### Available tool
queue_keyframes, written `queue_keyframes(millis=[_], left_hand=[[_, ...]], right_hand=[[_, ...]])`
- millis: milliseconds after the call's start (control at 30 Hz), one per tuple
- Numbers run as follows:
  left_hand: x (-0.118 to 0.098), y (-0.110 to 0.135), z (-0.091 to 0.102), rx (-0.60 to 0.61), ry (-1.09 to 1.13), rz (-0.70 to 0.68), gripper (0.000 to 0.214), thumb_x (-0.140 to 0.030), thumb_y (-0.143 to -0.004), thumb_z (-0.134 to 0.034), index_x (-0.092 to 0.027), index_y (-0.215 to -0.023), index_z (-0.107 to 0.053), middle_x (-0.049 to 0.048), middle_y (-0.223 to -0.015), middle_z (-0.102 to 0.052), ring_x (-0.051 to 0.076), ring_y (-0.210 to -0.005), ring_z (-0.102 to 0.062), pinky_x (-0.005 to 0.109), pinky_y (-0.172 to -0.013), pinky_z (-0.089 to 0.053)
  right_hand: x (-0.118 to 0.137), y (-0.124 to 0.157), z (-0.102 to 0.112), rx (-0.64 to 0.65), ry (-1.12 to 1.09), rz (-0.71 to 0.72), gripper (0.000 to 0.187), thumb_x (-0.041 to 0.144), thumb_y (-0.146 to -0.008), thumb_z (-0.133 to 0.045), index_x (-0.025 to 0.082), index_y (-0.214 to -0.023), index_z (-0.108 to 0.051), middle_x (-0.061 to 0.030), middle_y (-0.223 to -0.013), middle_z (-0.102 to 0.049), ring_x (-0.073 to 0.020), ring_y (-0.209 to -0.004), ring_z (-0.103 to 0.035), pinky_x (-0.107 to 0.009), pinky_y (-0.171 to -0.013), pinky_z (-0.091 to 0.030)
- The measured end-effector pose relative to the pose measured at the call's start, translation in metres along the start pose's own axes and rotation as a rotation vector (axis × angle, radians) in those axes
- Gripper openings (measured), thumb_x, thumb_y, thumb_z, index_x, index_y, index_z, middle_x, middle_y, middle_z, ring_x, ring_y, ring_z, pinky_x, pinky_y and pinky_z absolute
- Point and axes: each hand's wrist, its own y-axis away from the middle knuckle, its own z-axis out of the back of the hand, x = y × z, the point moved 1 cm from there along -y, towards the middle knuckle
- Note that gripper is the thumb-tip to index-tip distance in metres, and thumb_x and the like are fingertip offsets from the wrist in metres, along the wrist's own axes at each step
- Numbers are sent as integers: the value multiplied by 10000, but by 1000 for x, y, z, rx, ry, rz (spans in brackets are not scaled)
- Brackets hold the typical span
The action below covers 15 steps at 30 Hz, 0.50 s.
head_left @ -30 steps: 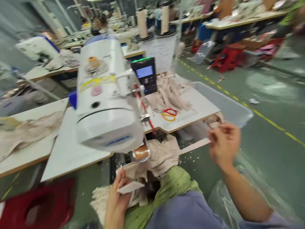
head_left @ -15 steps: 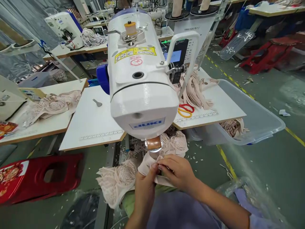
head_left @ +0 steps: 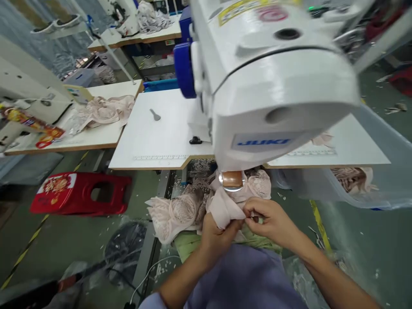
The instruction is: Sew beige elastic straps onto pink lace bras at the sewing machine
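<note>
A pale beige bra with lace cups (head_left: 183, 210) is bunched in front of me, below the head of a white sewing machine (head_left: 283, 94). My left hand (head_left: 217, 238) is closed around a smooth folded band (head_left: 222, 208) of this bra, thumb on top. At the band's right end, my right hand (head_left: 272, 219) pinches the fabric edge between thumb and fingertips. Both hands are close together, just below the machine's round metal part with a copper-coloured centre (head_left: 232, 180). The fingertips partly hide the pinched spot.
White tabletops (head_left: 161, 137) with printed rulers flank the machine; a small grey tool (head_left: 155, 115) lies on the left one. A clear plastic bin (head_left: 386, 184) holding beige pieces stands at right. A red stool (head_left: 83, 193) is on the floor at left.
The view has come closer to the machine and shifted. My left hand has turned and now wraps the band from below, while my right hand has moved to the band's right end.
</note>
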Motion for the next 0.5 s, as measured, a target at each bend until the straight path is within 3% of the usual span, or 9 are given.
queue_keyframes(millis=[167,367,500], left_hand=[[4,-3,3,14,43,14,193,-314,-796,-671,-155,-692,-700,28,-605,-648,157,-568,-587,264,-546,-482],[3,-8,6,39,55,98,163,-297,-803,-658,-149,-832,-721,37,-757,-714,178,-709,-645,275,-646,-517],[-3,-11,13,15,-91,78,178,-312,-804,-659,-159,-852,-736,34,-777,-730,184,-722,-654,271,-650,-513]], right_hand=[[-1,-3,-1,129,-8,-67,141,142,-821,-498,202,-779,-618,2,-705,-609,-130,-639,-552,-217,-556,-391],[-2,-3,-12,46,15,-140,138,175,-816,-517,187,-684,-554,23,-629,-506,-115,-591,-472,-227,-541,-320],[-2,-5,-8,47,-25,-210,73,181,-793,-561,183,-746,-618,15,-683,-579,-117,-629,-503,-230,-583,-343]])
